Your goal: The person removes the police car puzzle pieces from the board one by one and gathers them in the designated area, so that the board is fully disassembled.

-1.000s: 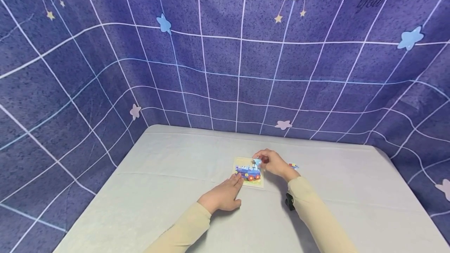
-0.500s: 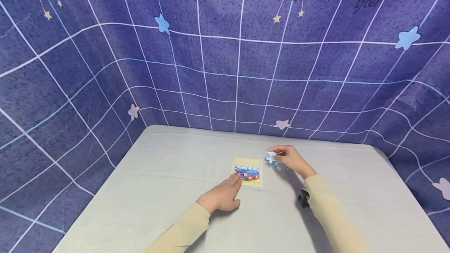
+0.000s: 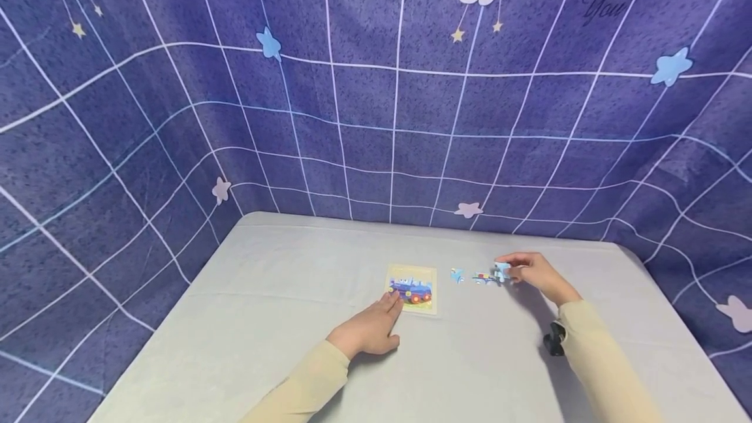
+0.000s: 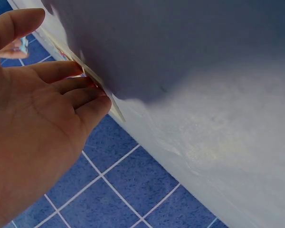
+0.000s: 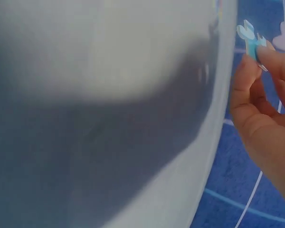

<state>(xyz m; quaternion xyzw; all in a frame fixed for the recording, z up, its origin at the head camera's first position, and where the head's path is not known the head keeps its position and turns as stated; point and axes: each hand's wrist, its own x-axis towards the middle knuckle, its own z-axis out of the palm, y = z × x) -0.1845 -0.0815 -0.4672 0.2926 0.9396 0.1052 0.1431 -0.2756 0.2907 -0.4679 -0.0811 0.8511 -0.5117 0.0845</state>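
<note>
A small jigsaw puzzle [image 3: 413, 287] in a cream frame lies on the table, its assembled part picturing a blue vehicle with eyes and red wheels. My left hand [image 3: 369, 326] rests with straight fingers on the puzzle's lower left corner; in the left wrist view its fingertips meet the frame's edge. Off to the right, my right hand [image 3: 537, 274] pinches a light blue puzzle piece [image 5: 253, 43] between thumb and fingers. Close to that hand lie a loose light blue piece [image 3: 457, 275] and a multicoloured piece [image 3: 483, 277].
A pale cloth covers the table [image 3: 282, 331]. Behind and beside it hangs a purple-blue curtain [image 3: 364, 103] printed with a grid, stars and clouds. A black device [image 3: 554, 339] is worn at the right wrist.
My right hand has moved right, away from the puzzle frame, carrying the light blue piece past the loose pieces. The left hand has stayed on the frame.
</note>
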